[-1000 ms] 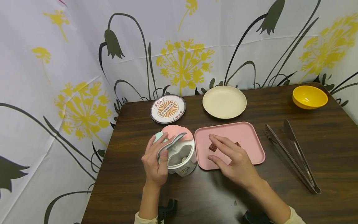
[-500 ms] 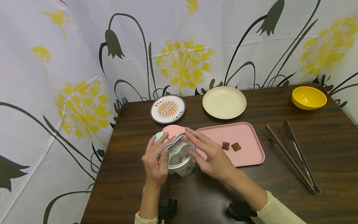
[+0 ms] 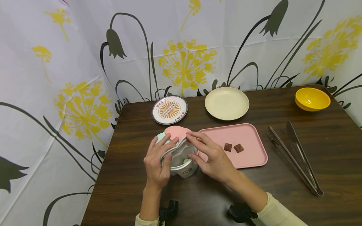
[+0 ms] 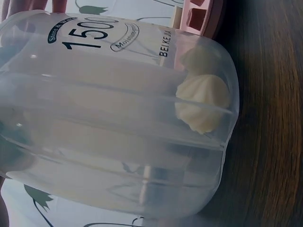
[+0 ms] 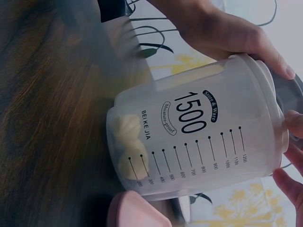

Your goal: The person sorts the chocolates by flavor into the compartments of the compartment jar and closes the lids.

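**Clear canister held at its lid by both hands**

The clear plastic canister (image 3: 183, 158) stands on the dark wooden table, just left of the pink tray. "1500" is printed on its wall above a measuring scale. Pale cream swirl-shaped sweets (image 4: 203, 101) sit low inside, against the bottom. Its pink lid (image 3: 176, 133) is tipped up, raised at the near side, not seated flat. The left hand (image 3: 158, 163) wraps the left wall, thumb up on the grey rim. The right hand (image 3: 213, 157) comes in from the right, fingertips on the lid edge, thumb against the wall.
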Tool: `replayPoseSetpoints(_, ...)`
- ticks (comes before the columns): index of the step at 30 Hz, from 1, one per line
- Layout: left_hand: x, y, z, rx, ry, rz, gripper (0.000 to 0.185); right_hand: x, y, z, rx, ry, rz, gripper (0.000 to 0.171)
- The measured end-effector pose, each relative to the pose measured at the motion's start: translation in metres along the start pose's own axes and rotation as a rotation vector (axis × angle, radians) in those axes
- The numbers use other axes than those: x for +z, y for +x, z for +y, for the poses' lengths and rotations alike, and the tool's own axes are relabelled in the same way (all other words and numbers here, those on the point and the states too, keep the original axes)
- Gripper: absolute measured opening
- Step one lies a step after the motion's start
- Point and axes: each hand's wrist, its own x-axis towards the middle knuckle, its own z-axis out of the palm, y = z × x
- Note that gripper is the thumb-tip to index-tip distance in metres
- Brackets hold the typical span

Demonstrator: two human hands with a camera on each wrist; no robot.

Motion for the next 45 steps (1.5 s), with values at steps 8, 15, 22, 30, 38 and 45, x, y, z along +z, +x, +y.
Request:
replayPoseSetpoints(8, -0.001, 0.0, -0.001, 0.05, -0.001, 0.001, 0.04, 0.002, -0.005, 0.002, -0.011, -0.01, 0.047, 0.058)
replayPoseSetpoints(15, 0.0, -0.001, -0.002, 0.071, 0.001, -0.003, 0.037, 0.003, -0.009, 0.005, -0.015, 0.004, 0.06, 0.048)
replayPoseSetpoints(22, -0.001, -0.002, -0.001, 0.069, -0.012, -0.011, 0.037, 0.002, -0.012, 0.005, -0.044, 0.017, 0.064, 0.044)
replayPoseSetpoints(30, -0.002, -0.002, 0.0, 0.071, -0.017, -0.04, 0.043, 0.002, -0.015, 0.006, -0.077, -0.026, 0.045, 0.045)
replayPoseSetpoints(38, -0.002, -0.001, 0.0, 0.071, -0.013, -0.05, 0.047, 0.0, -0.016, 0.004, -0.076, -0.132, 0.081, 0.037)
replayPoseSetpoints(45, -0.002, -0.002, 0.0, 0.058, -0.014, -0.041, 0.041, -0.001, -0.015, 0.004, -0.091, -0.163, 0.11, 0.031)
